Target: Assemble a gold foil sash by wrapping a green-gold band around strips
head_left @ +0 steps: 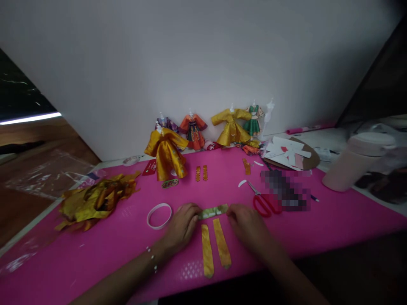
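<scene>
So I've got a little green strip (pixel 213 212) lying crosswise between my two hands, pale bits showing on its face. My right hand (pixel 246 222) is curled up with the fingertips closed on the near end of it. My left hand (pixel 184 222) is bent over the other end, but honestly I can't tell whether it's pinching or just pressing down. I'd call this the lining-up-and-flattening step, with both ends under control. Seems to me the next move calls for light, even tension so the strip sits straight without puckering; thin shiny cloth like this probably skews if one side pulls harder.

Just on my side of the strip, between my hands, are two gold strips (pixel 207 252), loose and untouched. A white ring (pixel 159 216) sits just left of my left hand, and the red-handled scissors (pixel 267 206) are just beyond my right, not being held.
</scene>
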`<state>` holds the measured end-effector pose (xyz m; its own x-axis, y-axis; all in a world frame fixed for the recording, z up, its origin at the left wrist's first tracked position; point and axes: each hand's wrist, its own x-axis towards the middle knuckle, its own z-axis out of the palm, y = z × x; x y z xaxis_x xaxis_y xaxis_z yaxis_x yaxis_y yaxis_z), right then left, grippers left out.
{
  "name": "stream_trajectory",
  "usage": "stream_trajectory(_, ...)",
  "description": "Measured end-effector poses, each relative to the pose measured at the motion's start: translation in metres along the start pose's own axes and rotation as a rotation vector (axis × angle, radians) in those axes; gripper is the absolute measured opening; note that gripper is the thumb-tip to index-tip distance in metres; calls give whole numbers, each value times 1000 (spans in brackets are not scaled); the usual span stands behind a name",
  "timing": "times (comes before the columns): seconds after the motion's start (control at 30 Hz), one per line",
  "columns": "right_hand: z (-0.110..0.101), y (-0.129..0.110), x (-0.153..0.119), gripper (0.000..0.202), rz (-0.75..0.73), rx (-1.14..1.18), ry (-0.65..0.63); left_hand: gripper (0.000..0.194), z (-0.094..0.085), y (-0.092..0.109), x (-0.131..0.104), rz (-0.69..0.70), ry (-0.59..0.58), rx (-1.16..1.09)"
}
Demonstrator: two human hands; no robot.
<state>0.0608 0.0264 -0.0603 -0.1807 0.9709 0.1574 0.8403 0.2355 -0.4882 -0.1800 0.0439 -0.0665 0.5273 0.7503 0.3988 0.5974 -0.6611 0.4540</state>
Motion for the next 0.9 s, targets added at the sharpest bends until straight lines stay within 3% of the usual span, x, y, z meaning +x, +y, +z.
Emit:
stream_trajectory(0.3, -4, -2, -12, 20, 5, 30, -49, 34, -2, -2, 1, -31, 24, -194)
stream_trajectory(0.6, -1, -2, -15, 18, -45, 65, -86, 29, -2, -7, 0, -154, 150, -261)
stream_trajectory(0.9, 7, 2, -14, 18, -84, 35, -71, 26, -5, -4, 2, -157, 140, -243)
